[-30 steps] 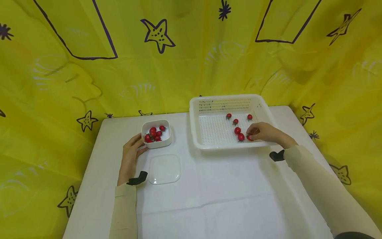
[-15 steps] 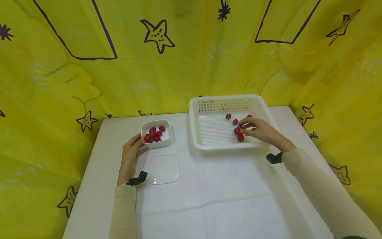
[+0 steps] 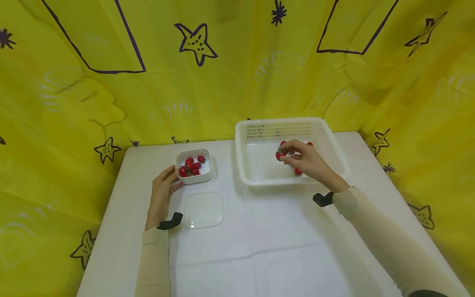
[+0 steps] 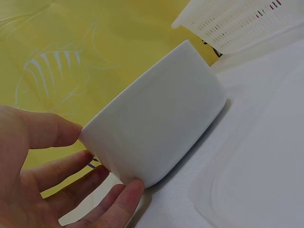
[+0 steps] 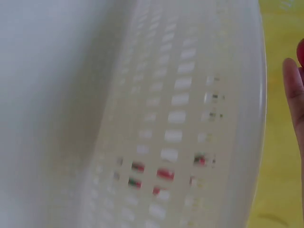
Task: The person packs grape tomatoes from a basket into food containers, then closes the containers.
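Observation:
In the head view my right hand (image 3: 302,159) is above the white plastic basket (image 3: 259,181), pinching a red cherry tomato (image 3: 280,155) with green leaves between thumb and fingers. Another cherry tomato (image 3: 298,171) lies under the hand in the basket, and others are partly hidden by it. On the left, a small white square box (image 3: 205,178) contains several cherry tomatoes (image 3: 189,165). My left hand (image 3: 162,193) rests against its left side. In the left wrist view, the fingertips (image 4: 135,187) touch one end of the box, spread from rim to base.
A translucent square lid (image 3: 205,210) lies flat in front of the box. The white-covered table (image 3: 252,231) meets a yellow patterned curtain (image 3: 208,103) at the back. In the right wrist view the basket's slotted wall (image 5: 166,114) takes up much of the picture.
My right hand has moved left across the basket, and a cherry tomato now shows lifted between its fingers. My left hand and the box have stayed in place.

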Demonstrator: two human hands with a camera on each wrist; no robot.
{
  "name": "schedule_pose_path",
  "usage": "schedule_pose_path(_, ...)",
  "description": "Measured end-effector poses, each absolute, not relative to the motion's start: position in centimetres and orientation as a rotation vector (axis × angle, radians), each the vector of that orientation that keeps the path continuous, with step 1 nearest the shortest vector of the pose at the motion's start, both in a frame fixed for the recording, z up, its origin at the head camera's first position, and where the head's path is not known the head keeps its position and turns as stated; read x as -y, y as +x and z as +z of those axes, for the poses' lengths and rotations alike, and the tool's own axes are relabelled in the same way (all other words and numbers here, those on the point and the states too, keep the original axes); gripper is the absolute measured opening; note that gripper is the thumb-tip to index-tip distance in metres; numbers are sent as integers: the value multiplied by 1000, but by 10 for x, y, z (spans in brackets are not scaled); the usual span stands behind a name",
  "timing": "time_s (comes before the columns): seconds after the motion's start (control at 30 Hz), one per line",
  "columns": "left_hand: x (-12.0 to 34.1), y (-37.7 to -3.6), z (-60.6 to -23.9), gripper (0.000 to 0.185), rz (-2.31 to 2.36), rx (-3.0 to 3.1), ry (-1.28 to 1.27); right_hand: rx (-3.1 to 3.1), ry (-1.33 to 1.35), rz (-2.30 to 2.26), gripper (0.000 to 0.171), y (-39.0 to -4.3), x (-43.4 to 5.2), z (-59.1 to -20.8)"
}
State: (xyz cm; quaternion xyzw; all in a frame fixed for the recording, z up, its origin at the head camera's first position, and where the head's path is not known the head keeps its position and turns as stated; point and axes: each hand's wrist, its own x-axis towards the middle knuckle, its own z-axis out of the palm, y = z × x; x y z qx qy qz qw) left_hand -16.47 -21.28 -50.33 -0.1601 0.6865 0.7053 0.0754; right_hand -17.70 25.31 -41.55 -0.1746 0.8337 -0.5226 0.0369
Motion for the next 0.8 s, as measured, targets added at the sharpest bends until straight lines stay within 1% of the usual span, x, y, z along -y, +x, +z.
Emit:
schedule_pose_path(0.27, 213, -165, -503, 55, 2105, -2061, -485, -2510, -663, -1746, 27, -178, -217, -420)
schedule_pose_path(0.57, 214, -168, -501, 54, 2113, -2042, -516, -2467, -685, -1784, 26, -181, -179, -425)
schedule_pose_path(0.8, 214, -167, -502, 55, 2123, -2037, -499, -2428, -784, -1830, 25, -186, -149, -429)
